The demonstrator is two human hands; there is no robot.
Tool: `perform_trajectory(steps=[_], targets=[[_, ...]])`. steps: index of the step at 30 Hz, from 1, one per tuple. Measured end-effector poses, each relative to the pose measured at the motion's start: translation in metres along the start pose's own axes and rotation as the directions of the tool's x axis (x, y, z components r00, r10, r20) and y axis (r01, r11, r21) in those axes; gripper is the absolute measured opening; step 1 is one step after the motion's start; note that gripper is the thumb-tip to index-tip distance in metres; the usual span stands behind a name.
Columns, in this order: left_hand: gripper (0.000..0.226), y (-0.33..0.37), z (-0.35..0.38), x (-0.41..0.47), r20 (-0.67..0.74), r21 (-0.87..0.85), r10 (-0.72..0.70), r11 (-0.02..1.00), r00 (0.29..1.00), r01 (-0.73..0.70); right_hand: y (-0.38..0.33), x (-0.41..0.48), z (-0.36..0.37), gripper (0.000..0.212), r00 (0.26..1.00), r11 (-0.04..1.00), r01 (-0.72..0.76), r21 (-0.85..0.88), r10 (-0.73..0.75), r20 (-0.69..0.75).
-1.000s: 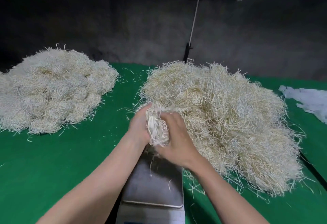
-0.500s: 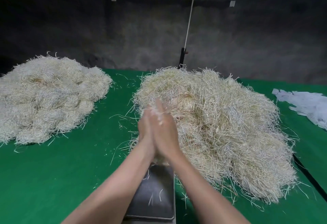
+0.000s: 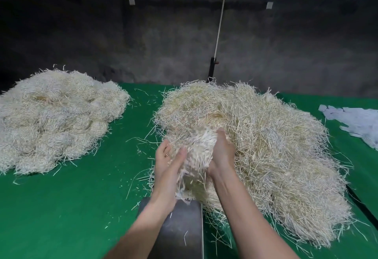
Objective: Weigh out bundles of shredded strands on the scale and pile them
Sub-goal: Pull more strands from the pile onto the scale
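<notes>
Bundle (image 3: 199,150) gripped by left hand (image 3: 166,164) and right hand (image 3: 222,154) at edge of heap (image 3: 276,146).

strands (image 3: 266,156) cream-straw | table (image 3: 61,207) green | scale (image 3: 182,232) grey steel | scraps (image 3: 356,123) perhaps pale blue-white

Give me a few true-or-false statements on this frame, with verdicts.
1. The left grip and right grip hold one bundle between them. True.
2. The scale is heaped with strands. False: only a few stray strands lie on its plate.
3. Two piles lie on the green table, a left pile and a right pile. True.
4. The white scraps lie beside the left pile. False: they lie at the far right, past the right pile.
5. The scale stands nearer the left pile. False: it sits by the right pile's near edge.
</notes>
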State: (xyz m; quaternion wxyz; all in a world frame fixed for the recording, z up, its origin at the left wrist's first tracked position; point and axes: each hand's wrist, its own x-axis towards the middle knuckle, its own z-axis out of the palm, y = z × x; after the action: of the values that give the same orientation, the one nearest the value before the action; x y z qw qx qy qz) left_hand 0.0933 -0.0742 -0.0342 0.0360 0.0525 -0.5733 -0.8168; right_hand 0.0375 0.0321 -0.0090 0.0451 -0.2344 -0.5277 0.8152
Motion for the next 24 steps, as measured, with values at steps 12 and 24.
perform_trajectory(steps=[12, 24], targets=[[0.04, -0.003, 0.014, 0.023, -0.156, -0.101, -0.199, 0.978, 0.968, 0.184, 0.047, -0.046, 0.004, 0.053, 0.707, 0.48, 0.704, -0.523, -0.545, 0.451], [0.027, -0.003, 0.02, 0.023, -0.216, 0.01, -0.304, 0.95, 0.928, 0.313, 0.029, -0.03, 0.002, 0.045, 0.884, 0.799, 0.383, -0.464, -0.17, 0.436]])
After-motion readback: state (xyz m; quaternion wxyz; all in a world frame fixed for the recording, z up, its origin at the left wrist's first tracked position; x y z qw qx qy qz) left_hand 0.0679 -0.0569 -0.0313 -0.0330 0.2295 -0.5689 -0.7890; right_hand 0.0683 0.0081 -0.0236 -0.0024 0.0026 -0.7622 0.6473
